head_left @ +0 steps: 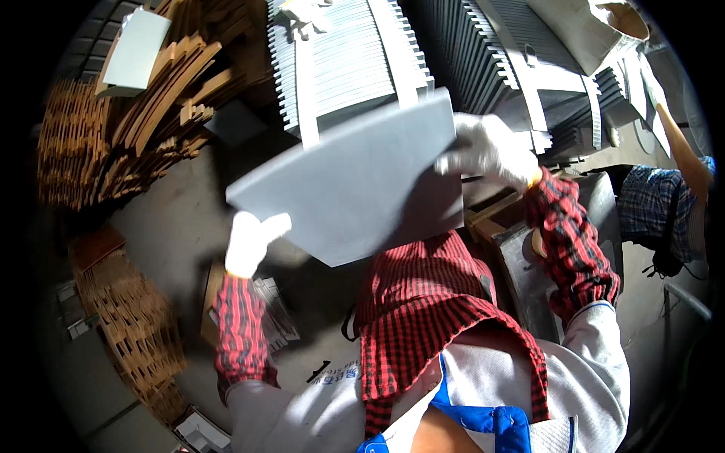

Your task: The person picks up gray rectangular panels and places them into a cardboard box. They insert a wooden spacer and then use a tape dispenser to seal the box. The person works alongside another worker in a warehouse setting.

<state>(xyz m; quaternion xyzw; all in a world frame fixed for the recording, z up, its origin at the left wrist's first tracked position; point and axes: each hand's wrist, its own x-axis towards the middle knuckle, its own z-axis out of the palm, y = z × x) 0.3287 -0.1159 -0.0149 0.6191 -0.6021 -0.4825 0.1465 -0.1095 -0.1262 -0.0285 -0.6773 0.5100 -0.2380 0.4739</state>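
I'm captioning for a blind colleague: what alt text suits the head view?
A left hand and a right hand, both white-gloved, hold a gray panel at opposite sides. Beyond it are strapped stacks of gray slabs; brown pieces are piled at the left.

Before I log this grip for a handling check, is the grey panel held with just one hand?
No: the left hand holds the grey panel at its left edge, and the right hand at its right.

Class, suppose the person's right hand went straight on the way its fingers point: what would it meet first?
The grey panel, most likely: the gloved right hand points leftward and already overlaps the panel's right edge. Depth is unclear, so it might slide along the face instead.
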